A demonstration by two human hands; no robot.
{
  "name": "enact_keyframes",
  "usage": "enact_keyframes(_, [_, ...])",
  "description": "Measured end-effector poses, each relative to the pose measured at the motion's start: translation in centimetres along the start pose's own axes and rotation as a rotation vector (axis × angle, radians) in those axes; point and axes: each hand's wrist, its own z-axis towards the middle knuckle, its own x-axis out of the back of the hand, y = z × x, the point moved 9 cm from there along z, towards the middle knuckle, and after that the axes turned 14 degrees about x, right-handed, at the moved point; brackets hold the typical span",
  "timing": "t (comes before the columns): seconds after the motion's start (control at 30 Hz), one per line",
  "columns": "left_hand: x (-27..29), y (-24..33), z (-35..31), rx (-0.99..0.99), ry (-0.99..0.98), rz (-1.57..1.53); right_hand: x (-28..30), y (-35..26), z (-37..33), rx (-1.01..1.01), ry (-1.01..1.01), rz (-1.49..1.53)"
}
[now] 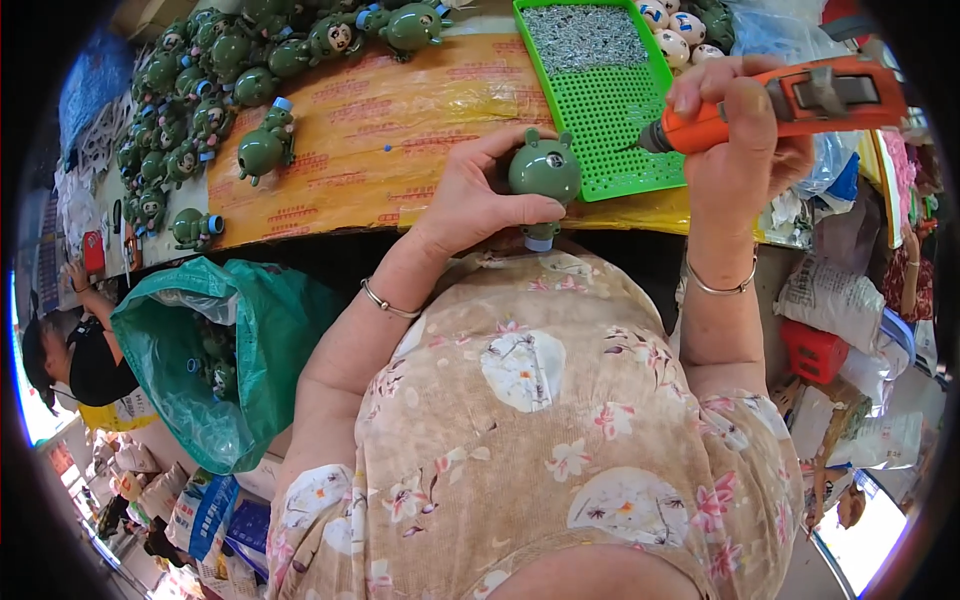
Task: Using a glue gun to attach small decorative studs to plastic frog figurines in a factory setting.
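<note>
My left hand (pixel 478 196) is closed around a round-eared green toy figure (pixel 543 172), near the table's front edge. The figure's light blue cap points down toward me. An orange electric screwdriver (pixel 840 98) is gripped in my right hand (pixel 742 140), its thin bit aimed left over a bright green tray (pixel 610 125), apart from the figure. Small silvery screws (pixel 585 40) lie heaped at the tray's far end, while its near part shows bare perforated mesh. Whether a screw sits on the bit is too small to tell.
Many similar green figures (pixel 225 60) crowd the table's far left; a couple (pixel 262 155) lie closer on the yellow-orange sheet (pixel 345 130). Pale round pieces (pixel 688 28) sit beyond the tray. An open green sack (pixel 275 350) holding figures hangs left of me. Another person (pixel 85 350) is at far left.
</note>
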Motion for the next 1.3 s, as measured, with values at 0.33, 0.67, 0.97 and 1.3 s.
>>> enact_keyframes(0.33, [1.6,-0.6,0.6,0.18,0.036,-0.364,4.7,1.4,-0.5,-0.025,0.182,-0.187])
enact_keyframes(0.67, [1.8,-0.3,1.1,0.08,0.089,-0.348,4.9,2.6,-1.2,0.027,0.149,-0.177])
enact_keyframes(0.97, [1.5,0.1,0.8,0.011,0.138,-0.31,4.8,2.8,-1.5,0.039,0.168,-0.138])
enact_keyframes(1.3, [1.7,-0.5,0.9,0.035,0.11,-0.32,4.5,2.8,-1.5,0.033,0.13,-0.221])
